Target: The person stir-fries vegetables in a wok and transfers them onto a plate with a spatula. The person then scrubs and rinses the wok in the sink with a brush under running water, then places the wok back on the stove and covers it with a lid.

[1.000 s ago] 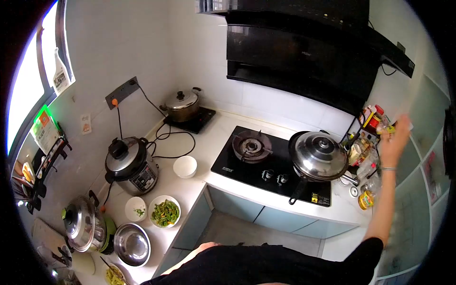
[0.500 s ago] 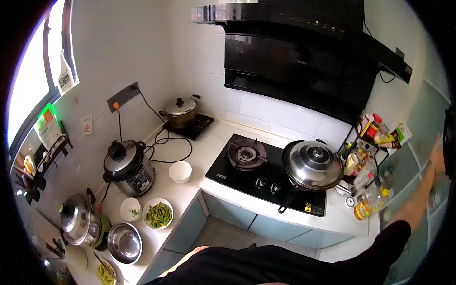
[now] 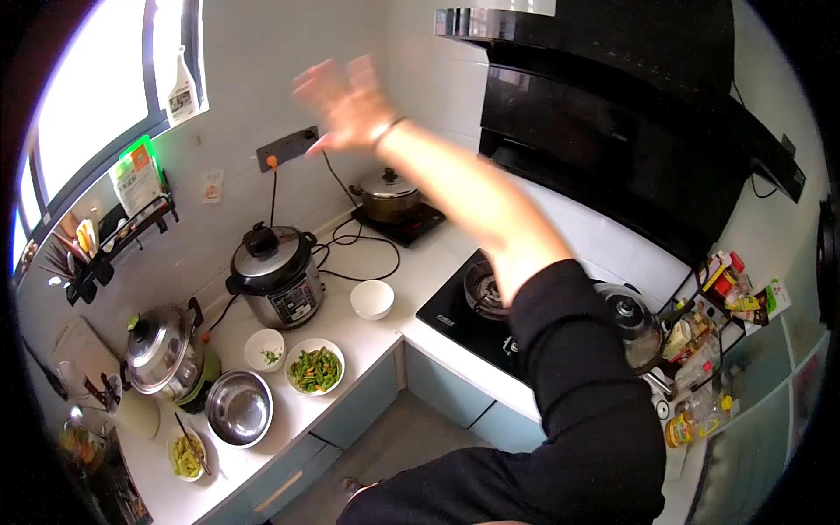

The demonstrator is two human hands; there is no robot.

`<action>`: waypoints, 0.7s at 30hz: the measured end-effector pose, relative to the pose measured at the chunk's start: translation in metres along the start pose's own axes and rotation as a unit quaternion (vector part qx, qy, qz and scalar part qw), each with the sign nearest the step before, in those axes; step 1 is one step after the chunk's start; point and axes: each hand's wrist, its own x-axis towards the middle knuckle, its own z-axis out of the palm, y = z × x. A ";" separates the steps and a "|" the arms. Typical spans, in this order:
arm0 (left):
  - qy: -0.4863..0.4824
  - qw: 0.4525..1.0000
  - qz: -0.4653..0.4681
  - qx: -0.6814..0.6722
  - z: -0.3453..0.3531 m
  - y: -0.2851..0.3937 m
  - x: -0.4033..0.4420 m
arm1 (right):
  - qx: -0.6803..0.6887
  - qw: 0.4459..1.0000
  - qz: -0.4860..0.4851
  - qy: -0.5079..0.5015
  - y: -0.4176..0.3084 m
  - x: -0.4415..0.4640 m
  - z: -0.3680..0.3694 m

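Note:
My right hand (image 3: 348, 109) is raised in mid-air with its fingers spread, slightly blurred by motion. It holds nothing and touches nothing. Behind it are the tiled wall and a socket strip (image 3: 289, 149), with a lidded pot (image 3: 389, 197) on a black hot plate (image 3: 411, 227) below. My right arm in a black sleeve crosses the view and covers part of the gas stove (image 3: 455, 306). A lidded wok (image 3: 626, 319) on the stove's right is partly hidden by that sleeve. My left hand is out of view.
An electric pressure cooker (image 3: 276, 280), a white bowl (image 3: 373, 300), a plate of green vegetables (image 3: 316, 367), a small dish (image 3: 264, 350), and a steel bowl (image 3: 239, 409) stand on the counter (image 3: 367, 341). Bottles and jars (image 3: 700, 350) crowd the right corner. Above hangs the range hood (image 3: 604, 131).
My right hand has swung from the far right, near the glass panel, up and across to the upper left. The view has turned, so the counter things sit further right.

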 end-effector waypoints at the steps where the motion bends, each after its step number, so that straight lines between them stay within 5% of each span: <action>1: 0.009 1.000 -0.006 -0.001 -0.002 -0.003 -0.004 | 0.098 0.993 -0.070 0.016 -0.058 0.014 0.011; 2: 0.021 1.000 -0.014 -0.003 -0.005 -0.006 -0.009 | 0.239 0.965 -0.110 -0.015 -0.110 0.025 -0.013; 5: 0.053 0.998 -0.030 -0.004 -0.010 -0.016 -0.026 | 0.244 0.920 -0.277 0.132 -0.249 0.016 -0.046; 8: 0.094 0.995 -0.044 -0.004 -0.011 -0.028 -0.051 | 0.518 0.739 -0.389 0.183 -0.315 -0.022 -0.107; 10: 0.125 0.990 -0.057 0.001 -0.008 -0.039 -0.077 | 0.542 0.698 -0.361 0.297 -0.335 -0.052 -0.134; 12: 0.155 0.986 -0.064 0.023 0.000 -0.047 -0.104 | 0.583 0.671 -0.365 0.278 -0.325 -0.073 -0.148; 21: 0.147 0.973 -0.112 0.140 0.001 0.008 -0.179 | 0.627 0.741 -0.240 -0.014 -0.295 -0.129 -0.139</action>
